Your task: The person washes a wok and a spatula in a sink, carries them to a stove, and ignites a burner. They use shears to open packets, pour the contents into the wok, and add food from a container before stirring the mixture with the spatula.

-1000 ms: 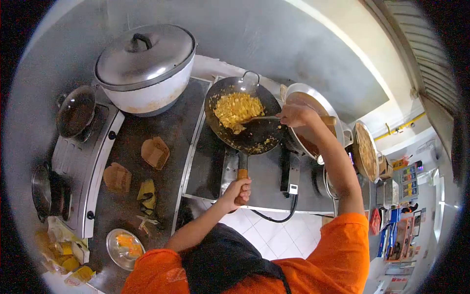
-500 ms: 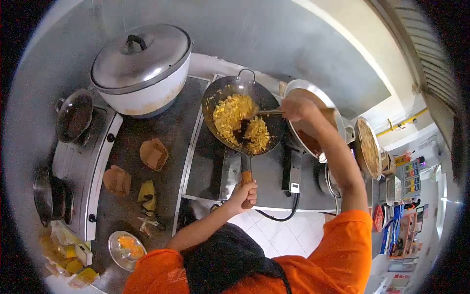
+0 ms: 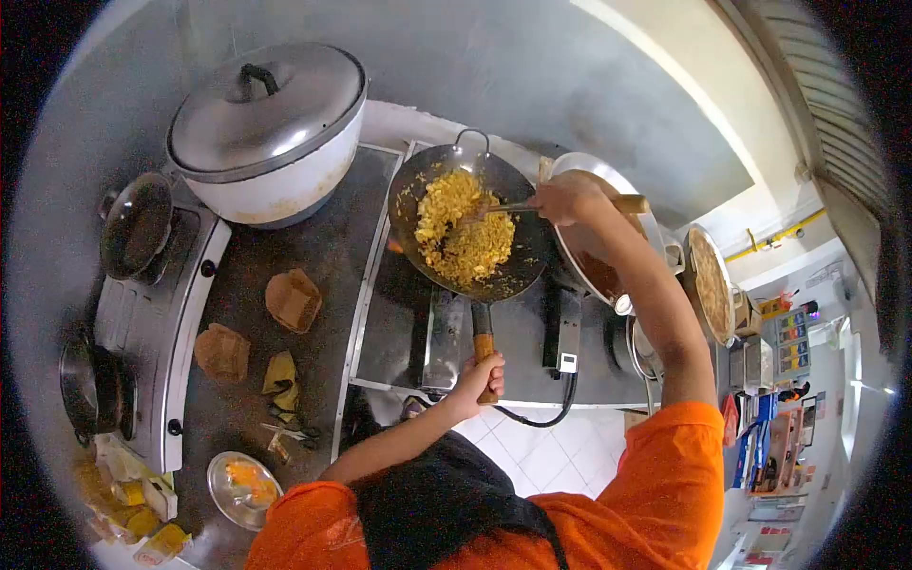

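Note:
A dark wok (image 3: 518, 195) sits over the burner in the middle of the cooktop, with yellow fried rice (image 3: 475, 252) heaped in it. My left hand (image 3: 478, 385) is closed around the wok's wooden handle (image 3: 484, 342) at the near side. With my right hand (image 3: 568, 198) I grip a long wok spatula (image 3: 510, 208); its wooden end (image 3: 630, 204) sticks out past my fist to the right. The blade is down among the rice and partly hidden by it. Just below my right forearm stands a wide pot of reddish-brown sauce (image 3: 594, 256).
A large lidded white pot (image 3: 275, 190) stands at the back left. Further left are two small pans (image 3: 138, 226) on a stove (image 3: 157, 318). Two brown pads (image 3: 293, 301), a metal plate (image 3: 228, 499) and food packets (image 3: 142, 520) lie nearby. Another food-filled pan (image 3: 708, 285) is at right.
The spatula has swept through the rice, and the two piles are now one heap. My right hand has shifted slightly left; my left hand stays on the handle. Flame shows at the wok's left edge.

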Action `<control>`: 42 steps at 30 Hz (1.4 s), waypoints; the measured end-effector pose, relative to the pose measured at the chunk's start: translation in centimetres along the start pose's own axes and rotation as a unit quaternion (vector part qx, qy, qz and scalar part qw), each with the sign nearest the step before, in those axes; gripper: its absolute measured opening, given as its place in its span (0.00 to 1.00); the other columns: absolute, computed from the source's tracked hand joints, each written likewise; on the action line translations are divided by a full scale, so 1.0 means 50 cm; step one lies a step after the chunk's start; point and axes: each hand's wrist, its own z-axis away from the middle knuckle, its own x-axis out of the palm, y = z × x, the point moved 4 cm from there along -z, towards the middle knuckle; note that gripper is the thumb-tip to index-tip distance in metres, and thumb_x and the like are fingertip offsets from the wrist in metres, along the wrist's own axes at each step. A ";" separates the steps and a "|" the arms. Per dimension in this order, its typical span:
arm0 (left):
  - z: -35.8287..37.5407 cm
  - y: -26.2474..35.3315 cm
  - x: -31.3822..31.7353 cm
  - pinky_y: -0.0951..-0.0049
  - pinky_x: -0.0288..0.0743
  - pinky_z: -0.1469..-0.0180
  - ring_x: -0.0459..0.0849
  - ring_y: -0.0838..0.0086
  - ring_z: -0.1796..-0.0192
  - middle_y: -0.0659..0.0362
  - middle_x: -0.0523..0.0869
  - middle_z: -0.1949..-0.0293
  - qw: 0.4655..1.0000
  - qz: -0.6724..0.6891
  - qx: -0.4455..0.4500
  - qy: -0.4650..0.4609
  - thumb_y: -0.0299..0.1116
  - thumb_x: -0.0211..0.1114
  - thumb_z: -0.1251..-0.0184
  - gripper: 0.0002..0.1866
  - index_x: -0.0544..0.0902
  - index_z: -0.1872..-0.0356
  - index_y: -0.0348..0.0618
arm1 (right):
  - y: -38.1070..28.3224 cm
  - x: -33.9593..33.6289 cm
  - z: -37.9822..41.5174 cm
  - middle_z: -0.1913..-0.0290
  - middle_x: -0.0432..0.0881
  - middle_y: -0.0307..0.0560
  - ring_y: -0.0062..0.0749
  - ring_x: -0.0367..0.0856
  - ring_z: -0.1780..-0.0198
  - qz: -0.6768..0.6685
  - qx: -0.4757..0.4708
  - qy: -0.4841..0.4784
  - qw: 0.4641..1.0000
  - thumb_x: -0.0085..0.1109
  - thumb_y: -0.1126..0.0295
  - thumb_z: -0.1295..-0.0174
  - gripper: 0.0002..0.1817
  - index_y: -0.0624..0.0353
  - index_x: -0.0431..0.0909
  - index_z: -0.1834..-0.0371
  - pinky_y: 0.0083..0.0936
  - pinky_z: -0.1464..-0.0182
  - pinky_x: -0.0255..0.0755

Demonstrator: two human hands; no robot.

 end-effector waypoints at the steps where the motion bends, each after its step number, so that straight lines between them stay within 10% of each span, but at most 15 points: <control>1: -0.011 -0.002 -0.005 0.76 0.64 0.78 0.67 0.82 0.82 0.69 0.69 0.81 1.000 0.002 0.000 -0.003 0.32 0.64 0.38 0.08 0.71 0.66 0.51 | 0.010 -0.048 0.039 0.67 0.83 0.48 0.43 0.82 0.63 0.003 0.001 -0.001 1.000 0.55 0.62 0.43 0.10 0.46 0.82 0.61 0.42 0.59 0.74; 5: 0.007 0.013 -0.012 0.73 0.69 0.75 0.71 0.78 0.81 0.64 0.72 0.79 0.999 -0.037 0.002 0.031 0.35 0.65 0.39 0.10 0.71 0.66 0.47 | 0.041 -0.097 0.093 0.66 0.84 0.49 0.43 0.82 0.62 -0.017 -0.063 -0.018 0.998 0.55 0.65 0.44 0.11 0.50 0.81 0.59 0.39 0.64 0.75; 7: 0.019 0.016 -0.008 0.73 0.70 0.73 0.72 0.78 0.79 0.64 0.72 0.80 0.999 -0.029 -0.023 0.035 0.36 0.65 0.38 0.11 0.71 0.66 0.46 | 0.007 -0.143 0.161 0.69 0.82 0.51 0.44 0.81 0.65 -0.066 0.072 -0.215 0.972 0.54 0.66 0.43 0.11 0.52 0.81 0.60 0.37 0.65 0.74; 13: -0.002 0.013 -0.027 0.72 0.71 0.70 0.73 0.76 0.78 0.63 0.73 0.79 0.999 0.001 -0.032 -0.003 0.39 0.64 0.38 0.11 0.72 0.66 0.46 | 0.050 -0.035 0.076 0.83 0.77 0.43 0.29 0.74 0.81 -0.086 -0.022 -0.067 0.994 0.59 0.54 0.47 0.16 0.58 0.81 0.73 0.30 0.77 0.68; 16: -0.004 0.016 -0.028 0.72 0.72 0.70 0.73 0.76 0.78 0.63 0.74 0.79 0.999 0.014 -0.047 0.000 0.38 0.63 0.39 0.10 0.72 0.66 0.46 | 0.008 -0.165 0.162 0.86 0.73 0.40 0.25 0.68 0.87 -0.114 0.070 -0.290 0.947 0.55 0.55 0.39 0.17 0.55 0.81 0.77 0.28 0.86 0.61; 20: 0.011 0.016 -0.012 0.72 0.72 0.70 0.73 0.76 0.77 0.63 0.73 0.79 0.999 0.014 -0.038 0.000 0.37 0.62 0.39 0.09 0.72 0.68 0.46 | -0.046 -0.103 0.102 0.86 0.72 0.37 0.22 0.65 0.88 -0.330 0.077 -0.199 0.920 0.58 0.52 0.41 0.18 0.57 0.79 0.76 0.22 0.87 0.58; 25: 0.039 0.052 -0.020 0.72 0.72 0.70 0.73 0.76 0.78 0.64 0.73 0.80 1.000 0.021 -0.022 -0.005 0.36 0.62 0.39 0.09 0.71 0.72 0.47 | -0.019 -0.125 0.137 0.88 0.71 0.39 0.27 0.70 0.87 -0.205 0.041 -0.309 0.928 0.56 0.53 0.42 0.20 0.55 0.73 0.84 0.25 0.85 0.63; 27: 0.031 0.077 -0.013 0.74 0.71 0.74 0.71 0.78 0.79 0.65 0.71 0.82 0.999 0.039 -0.033 0.014 0.36 0.62 0.39 0.10 0.70 0.72 0.48 | -0.042 -0.098 0.127 0.85 0.74 0.41 0.27 0.72 0.84 -0.102 0.083 -0.172 0.976 0.55 0.57 0.42 0.15 0.56 0.76 0.79 0.24 0.83 0.65; 28: 0.008 0.074 -0.026 0.75 0.69 0.76 0.70 0.79 0.81 0.66 0.70 0.82 0.999 0.030 -0.029 -0.027 0.36 0.62 0.39 0.10 0.69 0.73 0.48 | -0.090 -0.091 0.110 0.73 0.81 0.49 0.35 0.79 0.72 0.172 -0.016 -0.036 0.984 0.53 0.60 0.40 0.13 0.53 0.83 0.61 0.34 0.69 0.73; 31: 0.038 0.068 0.001 0.78 0.64 0.81 0.66 0.82 0.84 0.69 0.66 0.84 0.999 0.001 -0.008 -0.034 0.35 0.62 0.38 0.12 0.67 0.75 0.49 | -0.058 -0.016 0.082 0.67 0.83 0.48 0.39 0.81 0.65 -0.179 0.028 -0.118 0.976 0.51 0.62 0.39 0.15 0.50 0.83 0.53 0.35 0.62 0.73; 33: 0.081 0.082 0.015 0.79 0.63 0.82 0.66 0.83 0.84 0.69 0.66 0.84 0.999 0.005 -0.049 0.004 0.33 0.62 0.38 0.12 0.66 0.75 0.50 | -0.026 0.003 0.078 0.65 0.84 0.47 0.42 0.80 0.63 -0.191 -0.105 -0.038 0.975 0.52 0.62 0.40 0.17 0.53 0.81 0.50 0.36 0.61 0.73; 37: 0.025 0.066 -0.011 0.78 0.60 0.84 0.64 0.84 0.85 0.70 0.65 0.83 1.000 -0.028 -0.012 0.000 0.31 0.62 0.38 0.11 0.66 0.72 0.51 | 0.002 0.019 0.069 0.64 0.83 0.50 0.42 0.80 0.59 0.020 0.037 -0.014 0.999 0.53 0.59 0.41 0.18 0.52 0.81 0.50 0.38 0.56 0.71; 39: 0.006 0.051 -0.013 0.78 0.60 0.84 0.64 0.84 0.85 0.70 0.65 0.83 0.999 -0.028 -0.019 0.005 0.30 0.62 0.39 0.11 0.66 0.72 0.51 | -0.033 0.030 0.076 0.69 0.83 0.50 0.43 0.80 0.65 -0.075 -0.172 0.247 0.951 0.54 0.58 0.41 0.16 0.53 0.83 0.55 0.39 0.61 0.72; 40: 0.035 0.050 0.014 0.78 0.60 0.84 0.64 0.84 0.85 0.70 0.65 0.84 0.999 -0.021 -0.018 0.022 0.30 0.62 0.39 0.11 0.66 0.72 0.50 | -0.024 -0.029 0.100 0.72 0.82 0.51 0.44 0.81 0.68 -0.117 -0.093 -0.036 0.988 0.52 0.57 0.40 0.16 0.52 0.83 0.56 0.38 0.62 0.73; 42: 0.065 0.052 0.049 0.78 0.60 0.84 0.65 0.84 0.85 0.71 0.65 0.84 0.999 -0.007 -0.018 0.033 0.30 0.63 0.39 0.12 0.65 0.72 0.50 | 0.017 -0.028 0.091 0.68 0.83 0.55 0.40 0.83 0.61 -0.074 -0.049 -0.086 0.992 0.56 0.53 0.43 0.21 0.55 0.82 0.54 0.34 0.56 0.75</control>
